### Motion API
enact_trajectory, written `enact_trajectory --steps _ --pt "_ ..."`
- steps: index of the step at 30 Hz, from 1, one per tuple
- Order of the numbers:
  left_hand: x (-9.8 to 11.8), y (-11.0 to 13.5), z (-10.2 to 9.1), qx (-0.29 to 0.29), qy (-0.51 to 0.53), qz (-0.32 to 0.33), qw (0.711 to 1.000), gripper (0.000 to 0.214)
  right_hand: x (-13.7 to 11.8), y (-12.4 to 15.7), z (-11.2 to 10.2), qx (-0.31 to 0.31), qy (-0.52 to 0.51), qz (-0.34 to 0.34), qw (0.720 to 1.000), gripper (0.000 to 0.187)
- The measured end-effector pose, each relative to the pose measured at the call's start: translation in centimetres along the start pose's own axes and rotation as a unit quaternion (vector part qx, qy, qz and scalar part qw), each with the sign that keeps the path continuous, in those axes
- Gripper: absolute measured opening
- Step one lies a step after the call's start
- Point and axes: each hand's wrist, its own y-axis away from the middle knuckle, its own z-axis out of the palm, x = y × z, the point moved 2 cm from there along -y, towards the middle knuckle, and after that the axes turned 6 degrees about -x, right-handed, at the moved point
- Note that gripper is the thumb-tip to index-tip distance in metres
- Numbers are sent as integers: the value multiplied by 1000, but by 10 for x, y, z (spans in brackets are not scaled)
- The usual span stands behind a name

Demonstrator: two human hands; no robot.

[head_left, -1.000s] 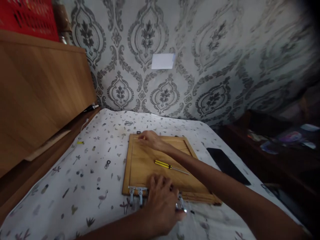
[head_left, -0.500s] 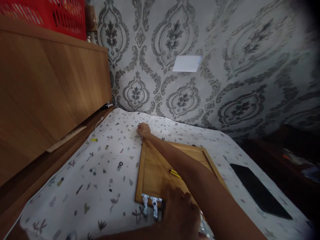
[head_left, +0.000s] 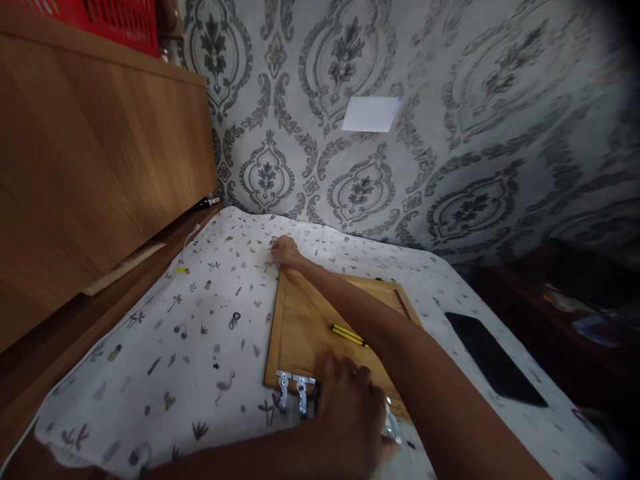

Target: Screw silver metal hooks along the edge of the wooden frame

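A framed wooden cabinet door (head_left: pixel 300 327) lies flat on a white patterned sheet. My left hand (head_left: pixel 347 407) rests across its near edge, fingers bent and slightly apart on the wood, thumb out to the right. Two metal hinges (head_left: pixel 293 390) sit on that edge, left of this hand. Partly hidden beside the thumb is another shiny metal piece (head_left: pixel 393 427). Past the door's far left corner, my right hand (head_left: pixel 285 251) is closed in a fist on the sheet; whatever its fingers hold is hidden. A yellow-and-black pencil-like stick (head_left: pixel 349 335) lies on the door, under my right forearm.
A wooden cabinet (head_left: pixel 105 133) with a red basket (head_left: pixel 120 23) on top stands at the left. A dark flat slab (head_left: pixel 495 357) lies on the sheet (head_left: pixel 200 347) at the right. Patterned wallpaper (head_left: pixel 310 153) closes off the back. A small yellow piece (head_left: pixel 182 270) lies near the left edge.
The whole view has shifted slightly, so things appear a little higher and further left. More of the yellow-and-black stick shows. Both hands keep about the same places on the door and sheet.
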Motion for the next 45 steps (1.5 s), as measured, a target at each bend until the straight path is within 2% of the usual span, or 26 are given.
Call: enact_trajectory --steps 2,5,7,10,11,12,13,15,18,20,23,26,34,38,45 --pt "2 1 -7 -47 -13 -11 999 46 6 16 -6 -5 -44 -8 999 36" --pt "6 3 -16 -60 -5 -19 998 42 25 56 -18 0 -125 -14 992 26" --pt "8 4 -18 -66 -8 -28 997 41 46 93 -27 21 -187 -18 982 12" --pt "7 6 -16 -60 -11 -26 998 34 83 162 -41 61 -260 -13 963 12" --pt "7 7 -16 -50 -13 -20 998 33 95 187 -45 80 -288 -18 954 11" --pt "6 7 -15 -43 -19 -16 999 32 106 213 -47 107 -352 -49 928 11" --pt "6 7 -14 -43 -27 -7 999 32 117 238 -48 126 -400 -69 905 12" --pt "5 7 -14 -39 -40 -5 998 36 136 284 -44 156 -440 -60 883 17" --pt "6 7 -13 -35 -48 -4 998 36 156 336 -28 187 -446 -11 875 22" --pt "6 6 -13 -29 -48 -2 998 34 161 356 -16 188 -447 14 875 26" --pt "6 6 -11 -20 -44 2 999 34 162 369 -2 173 -446 26 878 27" --pt "5 6 -10 -18 -38 0 999 32 160 370 4 160 -435 23 886 26" --pt "6 5 -9 -14 -45 4 999 28 158 366 3 145 -326 -22 934 6" --pt "7 4 -9 -15 -42 7 999 30 157 368 1 144 -261 -44 953 10" --pt "7 4 -8 -18 -38 8 999 29 157 370 1 145 -204 -86 964 16"
